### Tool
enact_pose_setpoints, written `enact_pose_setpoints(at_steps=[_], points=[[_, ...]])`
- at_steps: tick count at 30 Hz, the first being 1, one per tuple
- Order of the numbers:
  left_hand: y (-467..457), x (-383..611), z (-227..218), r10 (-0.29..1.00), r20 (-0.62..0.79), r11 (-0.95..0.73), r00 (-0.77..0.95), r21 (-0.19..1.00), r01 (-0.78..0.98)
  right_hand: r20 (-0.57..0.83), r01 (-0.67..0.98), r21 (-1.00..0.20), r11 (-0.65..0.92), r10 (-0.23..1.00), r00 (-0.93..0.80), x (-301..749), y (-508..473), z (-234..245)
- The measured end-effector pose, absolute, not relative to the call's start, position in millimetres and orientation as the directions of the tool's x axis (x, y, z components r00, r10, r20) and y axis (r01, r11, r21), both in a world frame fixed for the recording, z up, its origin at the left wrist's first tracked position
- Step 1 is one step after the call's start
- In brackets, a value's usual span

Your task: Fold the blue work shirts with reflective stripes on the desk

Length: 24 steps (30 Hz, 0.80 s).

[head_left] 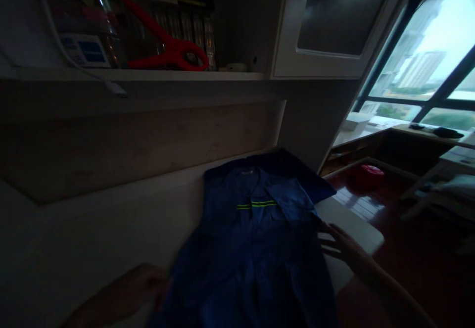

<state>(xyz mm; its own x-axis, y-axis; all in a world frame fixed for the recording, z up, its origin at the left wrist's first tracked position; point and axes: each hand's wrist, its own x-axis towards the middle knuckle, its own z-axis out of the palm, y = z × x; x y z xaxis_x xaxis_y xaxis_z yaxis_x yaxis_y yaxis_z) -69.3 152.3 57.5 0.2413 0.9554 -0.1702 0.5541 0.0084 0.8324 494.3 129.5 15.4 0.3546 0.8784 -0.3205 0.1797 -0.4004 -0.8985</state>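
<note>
A dark blue work shirt [256,239] with a yellow-green reflective stripe across the chest lies spread flat on a white desk [111,229], collar toward the wall. My left hand [146,281] rests at the shirt's left edge near its lower part, fingers curled and blurred in the dim light. My right hand [339,244] touches the shirt's right edge, fingers stretched out and apart.
Above the desk, a shelf [148,74] holds a red clamp [166,51], a clear plastic bottle [94,16] and packaged items. A white cabinet door [293,26] hangs to the right. Further right are a window, a red wooden floor [408,249] and a red object [369,172].
</note>
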Motion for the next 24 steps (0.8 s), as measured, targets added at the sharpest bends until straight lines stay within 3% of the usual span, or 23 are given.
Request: enact_pose_setpoints(at_steps=[2,4,7,11,17,21,24], points=[[169.6,-56.0,49.4,0.938,-0.176,-0.045,0.299,0.794,0.607,-0.203,0.258,-0.873,-0.414,0.789,0.58,481.1,145.4,8.2],[192.4,-32.9,37.7,0.995,-0.044,-0.028,0.086,0.724,0.689,-0.015,0.485,-0.77,-0.416,0.771,0.637,461.2,164.6,6.9],[216.5,9.3,14.4,1.0,0.023,-0.012,-0.003,0.634,0.773,0.037,0.694,-0.606,-0.389,0.857,0.514,425.8,186.2,8.4],[221.3,30.2,-4.8,0.997,0.063,-0.079,0.053,0.535,0.841,0.077,0.819,-0.468,-0.332,0.908,0.411,382.6,191.8,12.2],[211.7,-72.2,-6.5,0.996,0.073,0.007,-0.043,0.427,0.904,0.249,0.822,-0.565,-0.067,0.936,0.247,319.1,198.6,22.1],[195.6,-181.6,7.5,0.974,0.069,0.176,-0.214,0.354,0.918,0.3,0.7,-0.699,0.147,0.949,0.101,238.3,223.8,19.8],[172.0,-261.0,30.2,0.921,0.122,0.32,-0.37,0.307,0.897,0.256,0.567,-0.791,0.228,0.966,-0.032,167.8,242.8,15.4]])
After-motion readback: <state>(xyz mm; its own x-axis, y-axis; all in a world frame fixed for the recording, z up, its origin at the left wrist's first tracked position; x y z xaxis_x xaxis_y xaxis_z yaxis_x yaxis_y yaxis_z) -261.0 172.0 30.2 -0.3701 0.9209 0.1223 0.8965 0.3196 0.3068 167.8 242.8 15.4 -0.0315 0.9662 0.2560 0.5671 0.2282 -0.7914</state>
